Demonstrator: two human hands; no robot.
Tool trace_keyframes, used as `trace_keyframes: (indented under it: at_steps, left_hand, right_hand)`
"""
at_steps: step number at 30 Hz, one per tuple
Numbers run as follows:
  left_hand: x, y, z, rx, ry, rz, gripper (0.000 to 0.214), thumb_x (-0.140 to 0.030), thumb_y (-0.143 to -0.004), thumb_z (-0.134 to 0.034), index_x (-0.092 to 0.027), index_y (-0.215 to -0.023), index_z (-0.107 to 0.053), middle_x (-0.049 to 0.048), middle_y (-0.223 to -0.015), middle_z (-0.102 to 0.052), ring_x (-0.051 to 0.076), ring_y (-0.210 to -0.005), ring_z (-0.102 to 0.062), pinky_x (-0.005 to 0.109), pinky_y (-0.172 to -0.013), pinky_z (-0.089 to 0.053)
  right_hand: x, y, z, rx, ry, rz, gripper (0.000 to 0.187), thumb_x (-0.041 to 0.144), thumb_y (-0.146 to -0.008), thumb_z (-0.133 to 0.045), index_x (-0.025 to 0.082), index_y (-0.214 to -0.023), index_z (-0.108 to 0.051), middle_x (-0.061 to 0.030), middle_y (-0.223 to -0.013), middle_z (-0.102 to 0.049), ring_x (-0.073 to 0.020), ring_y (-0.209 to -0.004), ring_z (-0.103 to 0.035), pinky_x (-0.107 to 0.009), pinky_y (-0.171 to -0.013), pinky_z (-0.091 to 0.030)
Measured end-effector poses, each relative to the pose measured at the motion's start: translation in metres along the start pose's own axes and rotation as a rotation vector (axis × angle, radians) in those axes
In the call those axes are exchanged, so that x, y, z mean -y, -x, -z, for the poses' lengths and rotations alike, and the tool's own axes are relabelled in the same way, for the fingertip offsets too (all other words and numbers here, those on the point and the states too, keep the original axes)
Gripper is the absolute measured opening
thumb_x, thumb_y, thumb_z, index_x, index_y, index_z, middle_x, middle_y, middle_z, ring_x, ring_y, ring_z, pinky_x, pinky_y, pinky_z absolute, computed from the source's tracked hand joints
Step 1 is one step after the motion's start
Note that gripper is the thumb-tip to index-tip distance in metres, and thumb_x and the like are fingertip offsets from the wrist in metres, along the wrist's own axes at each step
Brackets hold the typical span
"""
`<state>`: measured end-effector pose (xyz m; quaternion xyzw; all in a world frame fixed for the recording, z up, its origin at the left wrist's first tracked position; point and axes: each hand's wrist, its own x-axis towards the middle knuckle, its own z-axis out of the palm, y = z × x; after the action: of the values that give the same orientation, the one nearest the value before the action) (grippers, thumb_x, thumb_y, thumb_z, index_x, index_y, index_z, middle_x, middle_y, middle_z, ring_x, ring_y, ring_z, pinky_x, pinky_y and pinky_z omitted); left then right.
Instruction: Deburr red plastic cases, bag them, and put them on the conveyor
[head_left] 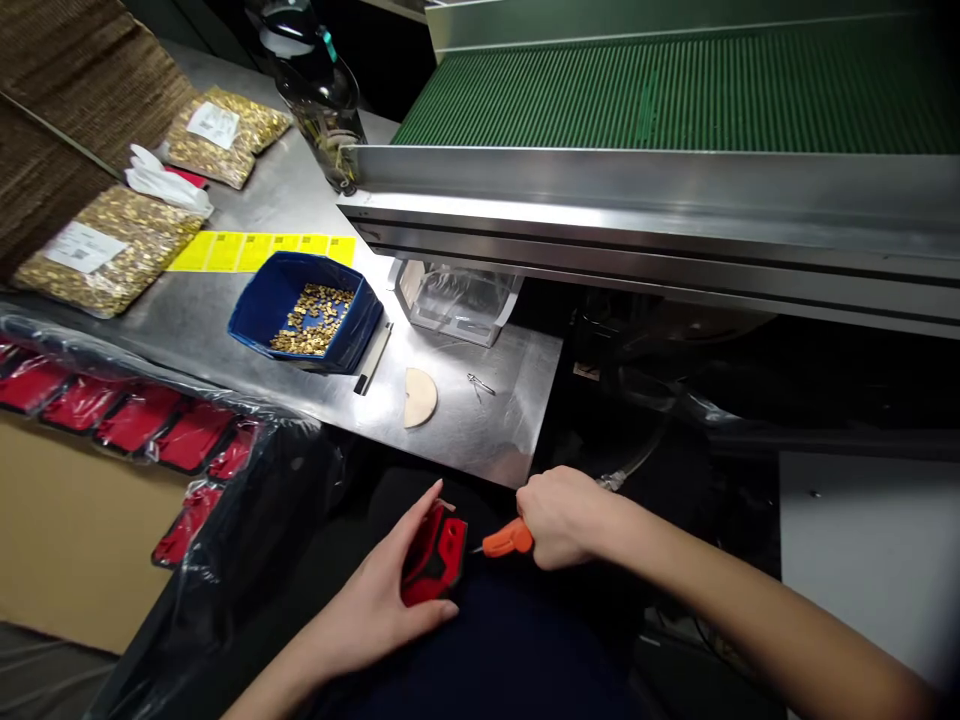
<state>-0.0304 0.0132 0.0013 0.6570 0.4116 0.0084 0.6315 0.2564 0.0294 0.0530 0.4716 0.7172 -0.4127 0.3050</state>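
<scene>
My left hand (pixel 386 590) is wrapped round a small red plastic part (pixel 435 555) held low in front of me, below the table's edge. My right hand (pixel 559 515) is closed on an orange-handled tool (pixel 508 541). The tool's thin metal tip points left and sits right at the red part. On the steel table (pixel 225 310) stands a blue bin (pixel 304 312) with several small brass pieces in it.
Bags of brass pieces (pixel 105 245) and yellow labels (pixel 259 250) lie at the table's back left. A black bag with several red parts (pixel 135 420) sits at the left. A green conveyor (pixel 675 95) with a steel rail runs along the back right. A bottle (pixel 315 90) stands behind.
</scene>
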Motion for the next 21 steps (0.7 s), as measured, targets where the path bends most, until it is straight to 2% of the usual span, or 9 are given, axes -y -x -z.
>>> trace_keyframes:
  at_steps: [2, 6, 8, 10, 13, 16, 18, 20, 21]
  left_hand:
    - [-0.004, -0.003, -0.001, -0.007, -0.264, -0.094, 0.118, -0.015, -0.077, -0.074, -0.037, -0.163, 0.004, 0.0088, -0.164, -0.037, 0.033, -0.144, -0.042, 0.053, -0.121, -0.036]
    - [-0.014, -0.022, -0.01, 0.119, -0.644, -0.189, 0.127, 0.0, -0.07, -0.064, -0.03, -0.161, 0.02, 0.0136, -0.166, -0.033, 0.035, -0.143, -0.042, 0.052, -0.117, -0.041]
    - [-0.021, -0.033, -0.014, 0.184, -0.755, -0.211, 0.123, 0.004, -0.07, -0.057, -0.028, -0.161, 0.018, 0.0159, -0.167, -0.03, 0.037, -0.145, -0.041, 0.057, -0.117, -0.038]
    - [-0.026, -0.04, -0.013, 0.211, -0.737, -0.23, 0.119, 0.004, -0.069, -0.056, -0.027, -0.164, 0.009, 0.0166, -0.167, -0.029, 0.039, -0.145, -0.041, 0.059, -0.117, -0.037]
    - [-0.022, -0.036, 0.001, 0.137, -0.414, -0.176, 0.115, -0.008, -0.068, -0.071, -0.031, -0.164, -0.013, 0.013, -0.16, -0.044, 0.038, -0.139, -0.05, 0.053, -0.117, -0.041]
    - [-0.004, -0.023, 0.018, -0.086, 0.125, 0.013, 0.093, -0.028, -0.074, -0.079, -0.034, -0.157, -0.035, 0.0105, -0.14, -0.063, 0.038, -0.125, -0.063, 0.054, -0.111, -0.047]
    - [0.007, -0.018, 0.023, -0.23, 0.585, 0.145, 0.08, -0.046, -0.084, -0.071, -0.033, -0.154, -0.037, 0.0134, -0.136, -0.066, 0.041, -0.119, -0.067, 0.058, -0.099, -0.055]
    - [0.01, -0.017, 0.022, -0.297, 0.972, 0.214, 0.077, -0.056, -0.088, -0.063, -0.031, -0.155, -0.034, 0.0165, -0.138, -0.066, 0.043, -0.119, -0.066, 0.056, -0.091, -0.059]
    - [0.009, -0.02, 0.019, -0.309, 1.088, 0.224, 0.077, -0.057, -0.088, -0.062, -0.03, -0.155, -0.034, 0.0172, -0.138, -0.066, 0.042, -0.121, -0.065, 0.053, -0.089, -0.06]
  right_hand:
    - [-0.017, 0.015, 0.006, -0.005, -0.021, -0.028, 0.021, 0.031, -0.073, -0.062, 0.018, -0.08, -0.077, -0.0097, -0.072, -0.074, -0.025, -0.064, -0.07, -0.029, -0.052, -0.041]
    - [-0.038, 0.034, 0.018, -0.025, -0.047, -0.092, 0.022, 0.032, -0.077, -0.058, 0.018, -0.075, -0.076, -0.0077, -0.066, -0.07, -0.0213, -0.054, -0.064, -0.029, -0.049, -0.035]
    - [-0.033, 0.032, 0.024, -0.047, -0.046, -0.091, 0.023, 0.034, -0.077, -0.058, 0.018, -0.076, -0.076, -0.0084, -0.068, -0.071, -0.0219, -0.057, -0.065, -0.029, -0.05, -0.035]
    - [-0.022, 0.026, 0.027, -0.073, -0.037, -0.091, 0.023, 0.032, -0.075, -0.06, 0.017, -0.079, -0.076, -0.0104, -0.074, -0.073, -0.0236, -0.064, -0.067, -0.029, -0.052, -0.036]
    - [-0.014, 0.024, 0.023, -0.078, -0.034, -0.104, 0.018, 0.026, -0.07, -0.061, 0.016, -0.077, -0.075, -0.0106, -0.073, -0.072, -0.0237, -0.065, -0.067, -0.029, -0.053, -0.036]
    - [-0.031, 0.038, 0.004, -0.08, -0.08, -0.08, 0.01, 0.022, -0.071, -0.062, 0.021, -0.074, -0.071, -0.0037, -0.066, -0.067, -0.0191, -0.06, -0.063, -0.028, -0.056, -0.037]
    - [-0.054, 0.045, -0.012, -0.214, -0.068, -0.05, 0.011, 0.019, -0.074, -0.064, 0.023, -0.082, -0.07, -0.002, -0.077, -0.069, -0.0184, -0.07, -0.065, -0.029, -0.067, -0.043]
    - [-0.08, 0.044, -0.025, -0.429, 0.028, -0.082, 0.02, 0.021, -0.08, -0.066, 0.025, -0.099, -0.069, -0.0054, -0.103, -0.068, -0.0223, -0.094, -0.065, -0.033, -0.084, -0.045]
    - [-0.093, 0.039, -0.028, -0.513, 0.085, -0.126, 0.026, 0.025, -0.084, -0.067, 0.025, -0.11, -0.067, -0.0083, -0.115, -0.065, -0.0251, -0.104, -0.062, -0.036, -0.09, -0.044]
